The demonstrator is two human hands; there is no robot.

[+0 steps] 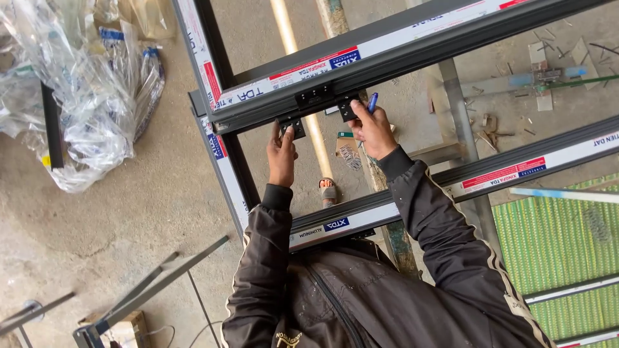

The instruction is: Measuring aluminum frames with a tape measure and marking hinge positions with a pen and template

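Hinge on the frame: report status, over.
Left hand presses a black hinge leaf to the frame bar. Right hand holds the other leaf, with a blue pen.

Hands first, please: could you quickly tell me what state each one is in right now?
Left hand: fingers pressed on a black hinge plate on the dark aluminium frame.
Right hand: closed around a blue pen, touching a second black hinge plate.

I count two black hinge plates (293,125) at twelve o'clock from my two hands (282,154), one blue pen (372,102), one clear plastic heap (77,84) at ten o'clock, one sandalled foot (328,191).
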